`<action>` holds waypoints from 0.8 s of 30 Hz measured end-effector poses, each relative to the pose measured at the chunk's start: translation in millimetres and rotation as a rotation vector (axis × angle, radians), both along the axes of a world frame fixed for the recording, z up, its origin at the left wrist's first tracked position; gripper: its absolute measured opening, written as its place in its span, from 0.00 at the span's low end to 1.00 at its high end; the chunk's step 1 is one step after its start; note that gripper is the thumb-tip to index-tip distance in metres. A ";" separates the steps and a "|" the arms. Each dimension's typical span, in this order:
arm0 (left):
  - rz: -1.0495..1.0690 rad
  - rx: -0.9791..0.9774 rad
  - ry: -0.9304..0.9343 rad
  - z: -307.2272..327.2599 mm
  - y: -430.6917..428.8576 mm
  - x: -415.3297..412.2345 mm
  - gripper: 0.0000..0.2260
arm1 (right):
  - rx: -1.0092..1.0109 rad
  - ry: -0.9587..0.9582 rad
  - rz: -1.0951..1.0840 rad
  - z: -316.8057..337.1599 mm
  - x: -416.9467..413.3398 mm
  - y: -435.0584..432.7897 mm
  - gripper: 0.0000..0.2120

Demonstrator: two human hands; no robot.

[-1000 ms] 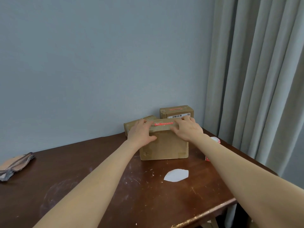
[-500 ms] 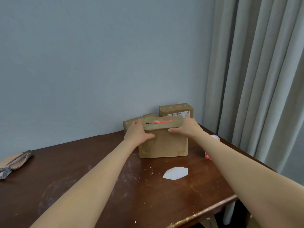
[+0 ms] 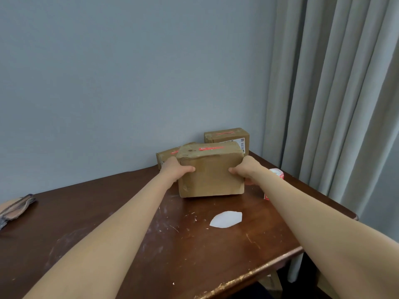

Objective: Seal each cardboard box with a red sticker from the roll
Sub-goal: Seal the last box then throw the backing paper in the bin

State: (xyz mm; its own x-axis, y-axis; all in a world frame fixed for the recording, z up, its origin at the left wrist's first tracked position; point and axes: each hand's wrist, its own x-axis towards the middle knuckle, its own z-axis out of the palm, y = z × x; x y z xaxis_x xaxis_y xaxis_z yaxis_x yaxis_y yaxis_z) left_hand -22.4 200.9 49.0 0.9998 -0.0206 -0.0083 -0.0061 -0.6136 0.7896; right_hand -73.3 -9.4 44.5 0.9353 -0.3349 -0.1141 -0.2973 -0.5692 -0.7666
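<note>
A brown cardboard box (image 3: 212,172) stands near the back of the table, with a red sticker (image 3: 210,148) across its top seam. My left hand (image 3: 177,170) grips its left side and my right hand (image 3: 245,171) grips its right side, thumbs on the front face. Behind it stand two more boxes: a low one (image 3: 167,155) at the left and a taller one (image 3: 226,135) at the right, each with a red sticker on top. The sticker roll (image 3: 276,172) lies to the right, partly hidden by my right forearm.
A white scrap of backing paper (image 3: 225,219) lies on the dark wooden table (image 3: 129,244) in front of the box. A woven cloth item (image 3: 15,209) sits at the far left edge. Grey curtains (image 3: 334,104) hang at the right, a wall stands behind.
Both hands have slid from the top of the box down to its two sides. The red sticker on top, covered by fingers before, is now in plain sight.
</note>
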 end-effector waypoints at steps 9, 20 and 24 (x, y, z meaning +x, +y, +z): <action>-0.009 -0.244 -0.039 38.4 -14.6 1.3 0.18 | 0.097 -0.181 -0.133 26.9 6.9 -20.5 0.20; 0.065 -0.525 0.085 55.1 -20.7 -4.5 0.23 | 0.505 -0.347 -0.322 43.9 5.2 -28.8 0.20; 0.062 -0.518 0.097 57.4 -24.3 -7.6 0.24 | 0.525 -0.358 -0.336 48.0 5.0 -28.7 0.26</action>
State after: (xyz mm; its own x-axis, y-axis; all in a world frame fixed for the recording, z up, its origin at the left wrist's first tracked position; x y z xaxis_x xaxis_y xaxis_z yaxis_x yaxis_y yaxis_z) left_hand -30.0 176.6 106.3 0.9944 0.0126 -0.1049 0.1056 -0.1395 0.9846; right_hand -68.3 -38.0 92.5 0.8016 -0.5962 -0.0448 -0.0707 -0.0203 -0.9973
